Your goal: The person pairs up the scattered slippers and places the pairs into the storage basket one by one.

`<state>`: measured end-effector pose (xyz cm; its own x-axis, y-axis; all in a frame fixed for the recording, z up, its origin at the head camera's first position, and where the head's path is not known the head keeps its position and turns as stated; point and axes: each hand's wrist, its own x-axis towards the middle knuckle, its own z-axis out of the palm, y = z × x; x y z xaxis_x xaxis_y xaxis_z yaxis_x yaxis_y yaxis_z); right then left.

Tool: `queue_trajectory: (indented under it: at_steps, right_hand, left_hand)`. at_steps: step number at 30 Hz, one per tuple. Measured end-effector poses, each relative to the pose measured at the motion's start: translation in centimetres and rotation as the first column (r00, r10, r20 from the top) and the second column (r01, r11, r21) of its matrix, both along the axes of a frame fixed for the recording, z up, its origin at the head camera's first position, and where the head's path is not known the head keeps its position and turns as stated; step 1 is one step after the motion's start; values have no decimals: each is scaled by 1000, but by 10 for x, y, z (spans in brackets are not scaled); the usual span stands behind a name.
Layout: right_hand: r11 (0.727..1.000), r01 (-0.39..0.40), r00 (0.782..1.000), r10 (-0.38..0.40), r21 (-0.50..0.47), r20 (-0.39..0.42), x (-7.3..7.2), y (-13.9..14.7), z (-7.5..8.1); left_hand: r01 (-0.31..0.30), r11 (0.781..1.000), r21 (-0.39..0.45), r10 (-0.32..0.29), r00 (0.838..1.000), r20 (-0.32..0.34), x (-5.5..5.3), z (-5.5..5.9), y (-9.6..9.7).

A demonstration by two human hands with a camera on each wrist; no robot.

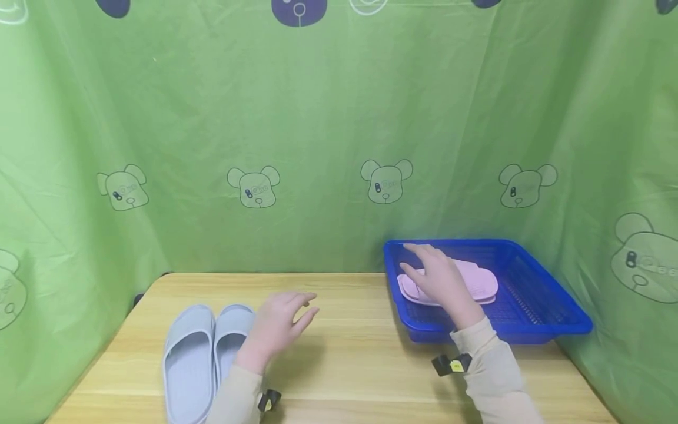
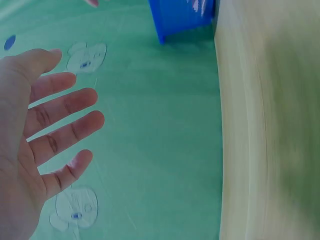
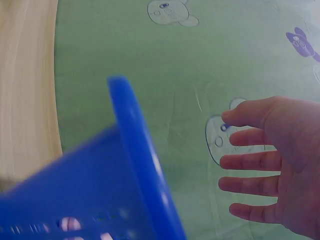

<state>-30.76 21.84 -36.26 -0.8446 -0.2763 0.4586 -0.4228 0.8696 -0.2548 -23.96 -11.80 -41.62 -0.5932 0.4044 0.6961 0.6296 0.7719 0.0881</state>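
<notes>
In the head view, a blue plastic basket [image 1: 535, 277] stands at the right of the table with pink slippers [image 1: 479, 282] lying inside it, partly hidden by my right hand. That right hand [image 1: 442, 280] hovers above the slippers with its fingers spread, holding nothing; the right wrist view shows the palm and separated fingertips beside the basket rim [image 3: 145, 160]. To the left, my left hand [image 1: 275, 327] is raised over the table, fingers loose and nothing held. It overlaps part of a pair of light grey-blue slippers [image 1: 189, 365] set side by side at the table's left.
The wooden table [image 1: 349, 377] ends at the back against a green curtain [image 1: 318, 118] printed with bear faces, which also hangs along both sides. Black straps with small devices [image 1: 450, 364] sit at both wrists.
</notes>
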Motion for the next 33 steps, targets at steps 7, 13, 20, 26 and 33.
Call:
queue_trajectory:
  at_steps: [7,13,20,26,33]
  right_hand:
    - [998,-58,997,56,-39,-62,4,-20,-7]
    - [995,-92,992,89,-34,-88,6,-37,-16]
    - [990,-143,985,140,-17,-98,6,-57,-27]
    - [983,-185,976,182,-9,-116,8,-72,-34]
    - [978,-210,974,208,-13,-95,11,-90,-39]
  left_hand:
    - [-58,997,41,59,998,-23,-2,-6,-24]
    - [-136,988,68,133,990,50,-2,-5,-43]
    - [-223,969,102,218,974,58,-2,-6,-70]
    - [-257,953,158,256,966,30,-2,-10,-93]
    - [-303,930,210,309,951,5,-1,-15,-116]
